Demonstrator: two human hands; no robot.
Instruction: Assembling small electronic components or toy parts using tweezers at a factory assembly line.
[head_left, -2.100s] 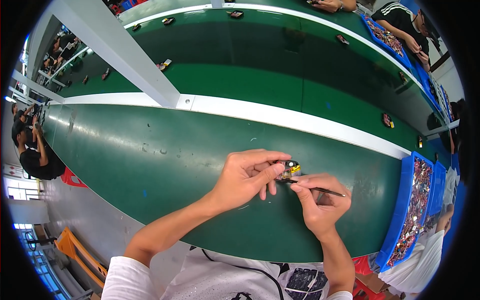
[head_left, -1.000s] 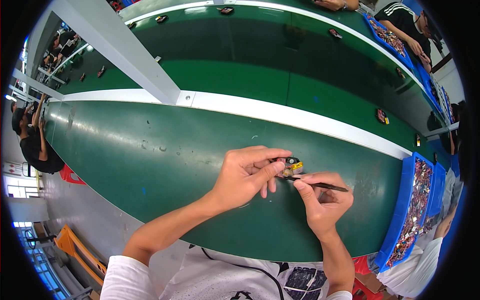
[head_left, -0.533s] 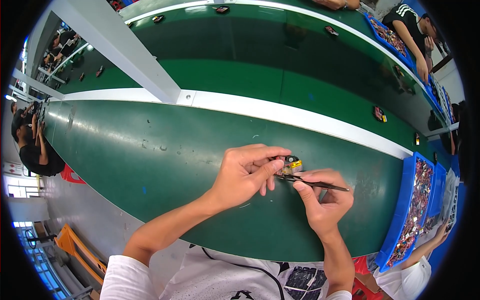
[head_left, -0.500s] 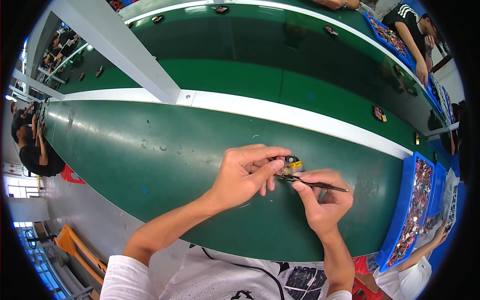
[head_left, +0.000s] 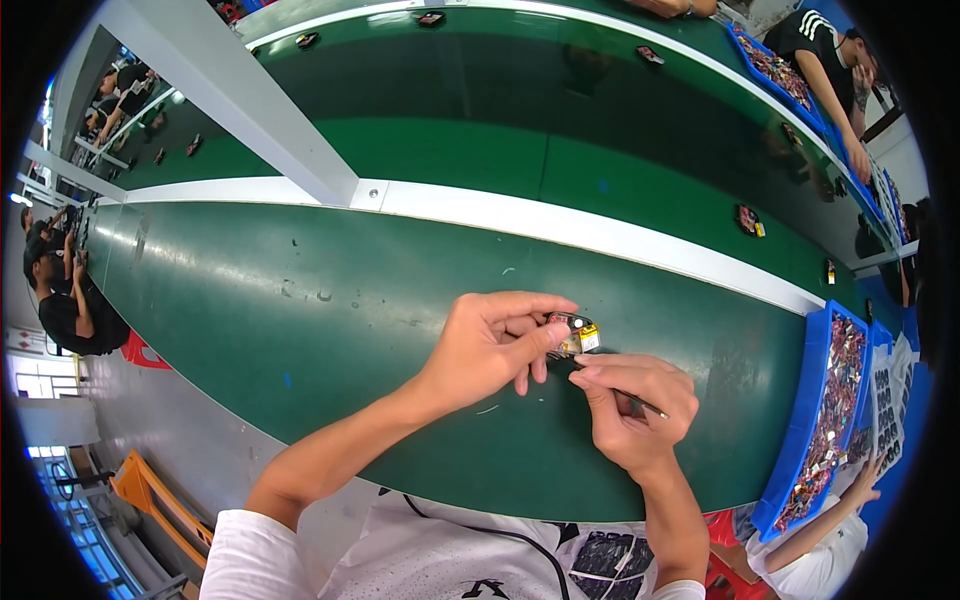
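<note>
Lower middle of the frame: the right hand (head_left: 632, 412) is pinched around a thin dark tool (head_left: 640, 403), its long axis slanting up-left so the tip meets the small electronic part (head_left: 572, 334) just above that hand's fingertips. The left hand (head_left: 487, 345) comes in from the left, thumb and forefinger gripping that part over the green conveyor belt (head_left: 300, 300), wrist cocked, spare fingers curled under. A blue parts bin (head_left: 815, 420) sits well apart at right.

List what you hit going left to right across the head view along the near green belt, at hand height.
Seated person in black at the far left → bare green belt → left hand → small yellow and black part in its fingers → right hand with a thin dark tool → blue bin of small parts.
</note>
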